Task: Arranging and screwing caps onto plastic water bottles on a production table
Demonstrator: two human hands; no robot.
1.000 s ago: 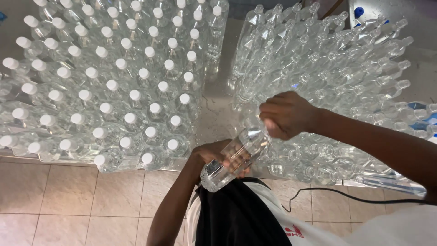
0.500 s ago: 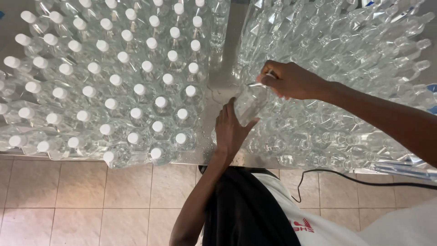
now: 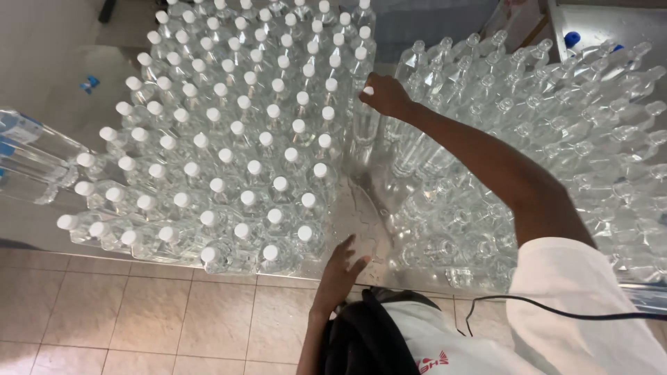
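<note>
- Right hand (image 3: 384, 95) reaching far across the steel tabletop (image 3: 358, 215), fingers closed on the white cap of a clear plastic bottle (image 3: 364, 121) standing at the right edge of the capped block.
- Left hand (image 3: 345, 267) open, fingers spread and empty, resting at the tabletop's near edge beside the closest capped bottles.
- Capped bottles (image 3: 229, 149) massed in tight rows on the left; uncapped empties (image 3: 556, 132) crowded on the right, many leaning.
- Only a narrow bare lane between the two groups, running from the near edge up to the held bottle; little side room for an arm.
- Likely hazard: forearm stretched over the uncapped group, a low sweep enough to topple light empties in a chain.
- Second hazard: a bottle gripped by the cap alone, a nudge against its neighbours liable to tip the adjoining row.
- Front row of capped bottles close to the tabletop's edge above the tiled floor (image 3: 139, 319); a push from behind liable to send some over.
- Black cable (image 3: 556, 309) trailing across the white sleeve, a possible snag.
</note>
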